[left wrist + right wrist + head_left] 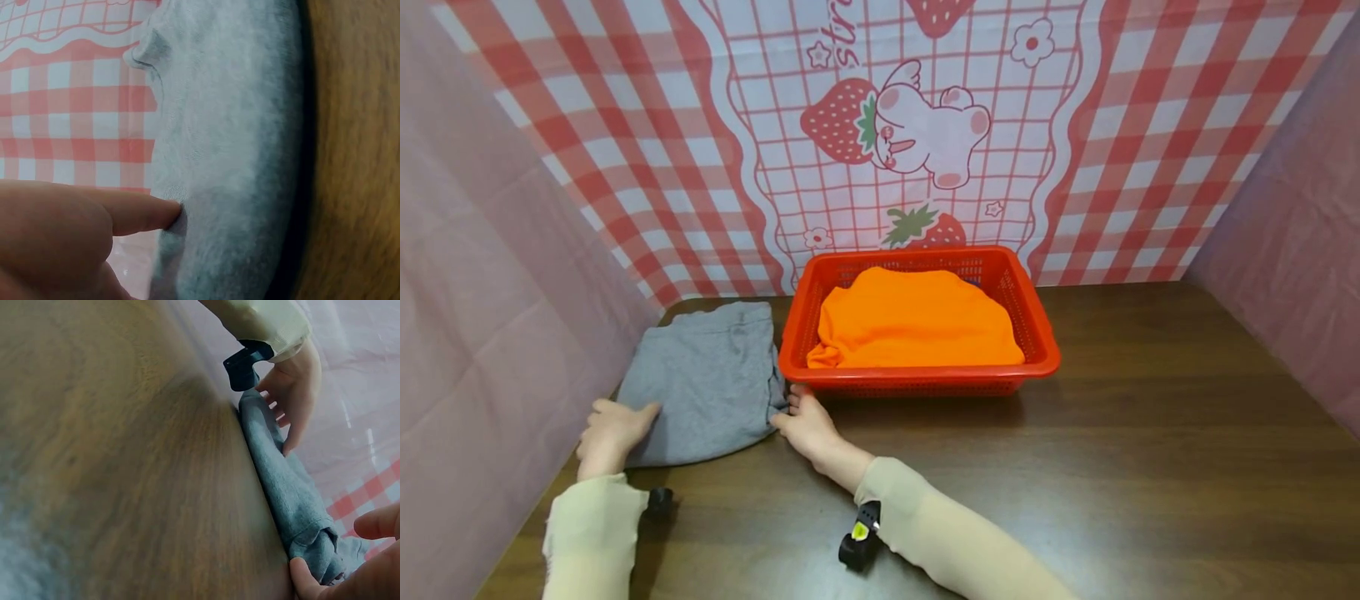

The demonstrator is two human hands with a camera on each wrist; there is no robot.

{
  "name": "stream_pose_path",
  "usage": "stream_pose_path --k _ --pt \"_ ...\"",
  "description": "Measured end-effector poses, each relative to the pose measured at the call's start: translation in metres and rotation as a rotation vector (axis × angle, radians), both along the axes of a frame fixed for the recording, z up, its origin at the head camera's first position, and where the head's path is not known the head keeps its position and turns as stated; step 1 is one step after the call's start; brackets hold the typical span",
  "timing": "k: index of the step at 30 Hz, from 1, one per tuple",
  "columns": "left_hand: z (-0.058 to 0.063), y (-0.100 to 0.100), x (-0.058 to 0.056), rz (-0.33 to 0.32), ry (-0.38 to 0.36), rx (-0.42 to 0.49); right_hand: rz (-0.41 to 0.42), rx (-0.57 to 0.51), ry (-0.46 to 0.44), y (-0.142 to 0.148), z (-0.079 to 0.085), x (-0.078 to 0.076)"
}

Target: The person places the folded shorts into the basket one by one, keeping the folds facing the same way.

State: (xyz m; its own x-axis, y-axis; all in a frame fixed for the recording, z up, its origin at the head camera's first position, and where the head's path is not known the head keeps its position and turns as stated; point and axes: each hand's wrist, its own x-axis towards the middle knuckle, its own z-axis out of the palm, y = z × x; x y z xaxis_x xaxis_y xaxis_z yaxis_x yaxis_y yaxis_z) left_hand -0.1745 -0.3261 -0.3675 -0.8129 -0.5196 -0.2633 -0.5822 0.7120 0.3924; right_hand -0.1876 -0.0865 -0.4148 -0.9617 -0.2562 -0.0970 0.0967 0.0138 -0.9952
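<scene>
A folded piece of grey clothing (707,383) lies at the left of the table, its right side bunched into small creases. My left hand (612,435) touches its left edge, the thumb resting on top; the left wrist view shows one fingertip (167,214) against the grey cloth (231,137). At the opposite edge, my right hand (811,429) has its thumb at the creased corner and its other fingers extended by the basket. In the right wrist view, my right thumb (304,578) touches the low end of the grey roll-like edge (275,469), with my left hand (294,394) at the far end.
A red plastic basket (917,375) stands right beside the grey clothing, against the back. Orange fabric (917,321) fills most of it. Behind hangs a checked strawberry-print cloth (685,167), and a pink curtain (512,250) borders the left side. The brown wooden table (1150,433) extends right.
</scene>
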Motion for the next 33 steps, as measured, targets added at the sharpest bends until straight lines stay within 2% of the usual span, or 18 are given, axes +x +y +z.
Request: stream_pose_path --k 5,11,17,22,29,33 --pt "0.001 -0.002 0.000 -0.097 0.009 0.020 -0.013 -0.036 -0.038 -0.002 0.001 -0.001" --pt "0.002 -0.004 -0.001 -0.218 -0.013 0.034 -0.026 -0.099 -0.096 -0.003 0.002 -0.001" --pt "0.005 -0.004 -0.002 -0.306 0.022 0.026 -0.032 -0.112 -0.148 -0.002 0.004 0.001" --pt "0.007 0.000 -0.003 -0.315 0.011 0.067 -0.020 -0.065 -0.157 0.000 0.007 0.005" --pt "0.007 0.004 -0.003 -0.271 -0.047 0.148 -0.011 0.003 -0.151 0.001 0.012 0.008" --pt "0.006 0.005 -0.002 -0.302 -0.045 0.150 -0.020 0.017 -0.158 0.001 0.012 0.009"
